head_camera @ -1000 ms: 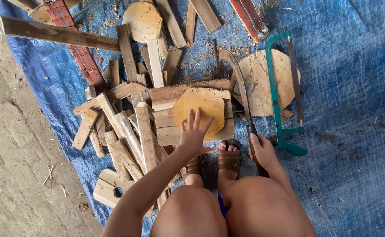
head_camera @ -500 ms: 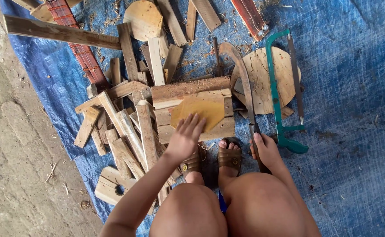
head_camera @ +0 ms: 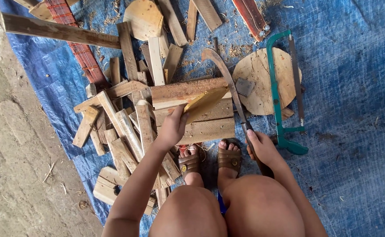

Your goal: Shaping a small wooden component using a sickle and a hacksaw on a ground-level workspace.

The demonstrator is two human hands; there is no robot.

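Across the crumpled blue plastic tarp lies a heap of rough cut wood offcuts. Beside that heap sit a round plywood disc and a green-framed hacksaw. At the heap's near edge, the left hand clasps a thin yellowish wood piece, tilted on stacked planks; the right hand clenches a curved dark-bladed chopping knife — blade resting, no cut visible yet, so shaping seems barely begun.
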